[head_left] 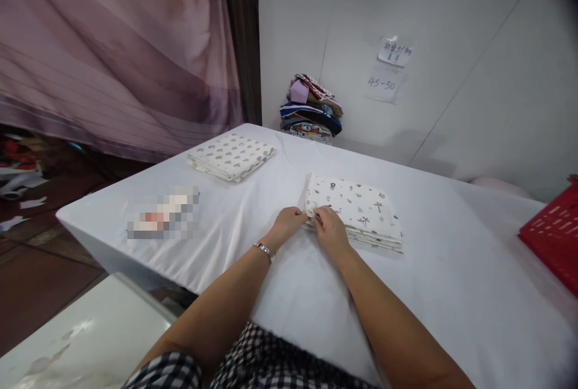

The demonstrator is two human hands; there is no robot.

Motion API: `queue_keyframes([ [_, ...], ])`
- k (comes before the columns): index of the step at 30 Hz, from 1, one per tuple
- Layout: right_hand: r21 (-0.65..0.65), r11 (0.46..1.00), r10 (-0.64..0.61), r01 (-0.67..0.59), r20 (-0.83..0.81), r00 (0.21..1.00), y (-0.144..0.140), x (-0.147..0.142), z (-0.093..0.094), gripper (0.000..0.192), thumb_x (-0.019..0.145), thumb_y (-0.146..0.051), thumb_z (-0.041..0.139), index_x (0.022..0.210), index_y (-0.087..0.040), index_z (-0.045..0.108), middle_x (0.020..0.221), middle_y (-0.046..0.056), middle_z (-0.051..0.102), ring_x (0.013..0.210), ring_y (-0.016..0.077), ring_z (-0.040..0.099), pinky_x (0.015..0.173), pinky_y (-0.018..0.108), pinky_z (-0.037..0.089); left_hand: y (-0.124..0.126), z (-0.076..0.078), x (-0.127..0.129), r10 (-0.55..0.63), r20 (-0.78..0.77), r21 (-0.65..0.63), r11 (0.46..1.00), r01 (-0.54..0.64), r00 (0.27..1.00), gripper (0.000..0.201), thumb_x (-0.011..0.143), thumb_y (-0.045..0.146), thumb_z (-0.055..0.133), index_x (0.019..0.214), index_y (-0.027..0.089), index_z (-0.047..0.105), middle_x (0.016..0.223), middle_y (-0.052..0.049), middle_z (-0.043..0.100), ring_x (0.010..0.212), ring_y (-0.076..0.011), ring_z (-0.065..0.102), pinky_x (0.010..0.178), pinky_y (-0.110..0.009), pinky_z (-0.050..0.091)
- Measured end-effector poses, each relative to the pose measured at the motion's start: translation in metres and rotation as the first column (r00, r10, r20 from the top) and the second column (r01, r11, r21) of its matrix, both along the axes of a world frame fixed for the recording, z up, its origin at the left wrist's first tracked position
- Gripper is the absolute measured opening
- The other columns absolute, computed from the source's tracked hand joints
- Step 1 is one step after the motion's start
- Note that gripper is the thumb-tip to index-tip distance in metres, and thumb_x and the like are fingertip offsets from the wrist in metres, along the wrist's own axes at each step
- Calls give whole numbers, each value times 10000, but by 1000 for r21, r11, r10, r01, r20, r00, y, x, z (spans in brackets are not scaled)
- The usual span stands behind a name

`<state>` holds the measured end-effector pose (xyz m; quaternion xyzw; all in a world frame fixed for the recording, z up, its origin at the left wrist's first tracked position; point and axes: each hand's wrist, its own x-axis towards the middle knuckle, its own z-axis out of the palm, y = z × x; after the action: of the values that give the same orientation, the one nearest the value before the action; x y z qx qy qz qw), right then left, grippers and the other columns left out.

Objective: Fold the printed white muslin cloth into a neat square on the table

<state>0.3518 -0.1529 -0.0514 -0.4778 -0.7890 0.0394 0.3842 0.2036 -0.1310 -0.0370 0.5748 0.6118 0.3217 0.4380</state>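
Note:
A folded white cloth with small grey and dark prints [361,199] lies flat on the white-covered table [433,274] in front of me. At its near left corner, my left hand [289,223] and my right hand [332,229] meet, fingers closed on the cloth's edge. My right hand rests partly over the cloth's near side. Farther left lies a second folded cloth, white with grey heart-like prints [235,155], apart from both hands.
A pixelated item [165,213] lies on the table's left. A stack of folded fabrics [311,109] stands beyond the far edge, by the wall. To the right is a red slotted basket [553,235]. A pinkish curtain [135,46] hangs at left; paper notes [383,83] are on the wall.

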Motion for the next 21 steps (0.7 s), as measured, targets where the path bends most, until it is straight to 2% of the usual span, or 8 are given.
queue_keyframes([
  [5, 7, 1000, -8, 8, 24, 1000, 1, -1, -2, 113, 879, -198, 423, 870, -185, 535, 845, 60, 566, 807, 197, 494, 719, 311, 389, -5, 7, 0, -11, 194, -119, 992, 34, 981, 191, 622, 289, 535, 497, 190, 430, 465, 53, 356, 452, -85, 300, 469, -234, 227],
  [8, 10, 1000, -18, 18, 41, 999, 1, -2, -3, 103, 877, -193, 430, 873, -182, 532, 845, 58, 564, 810, 199, 491, 722, 314, 385, -6, 9, -1, -26, 224, -131, 990, 56, 974, 224, 626, 266, 520, 471, 198, 373, 442, 60, 306, 413, -77, 262, 447, -235, 194],
  [12, -2, 1000, -24, 24, 53, 998, 1, -2, -5, 97, 874, -195, 436, 881, -192, 532, 850, 53, 563, 808, 194, 486, 715, 307, 380, -4, 6, -3, -44, 259, -131, 988, 81, 965, 233, 642, 275, 518, 475, 193, 377, 434, 57, 313, 400, -71, 263, 437, -233, 185],
  [17, -11, 999, -52, 54, 100, 994, 2, -6, -4, 106, 867, -187, 431, 852, -185, 536, 838, 60, 556, 803, 199, 476, 717, 318, 378, -2, 7, -6, -70, 278, -158, 980, 118, 958, 322, 706, 438, 494, 526, 184, 410, 464, 47, 373, 402, -70, 294, 422, -229, 193],
  [21, -31, 998, -58, 63, 134, 989, 2, -9, -3, 82, 848, -172, 458, 844, -183, 539, 848, 60, 555, 806, 195, 476, 720, 318, 378, -2, 8, -4, -74, 195, -122, 988, 99, 978, 452, 619, 592, 591, 546, 184, 411, 435, 69, 355, 400, -65, 291, 417, -220, 199],
])
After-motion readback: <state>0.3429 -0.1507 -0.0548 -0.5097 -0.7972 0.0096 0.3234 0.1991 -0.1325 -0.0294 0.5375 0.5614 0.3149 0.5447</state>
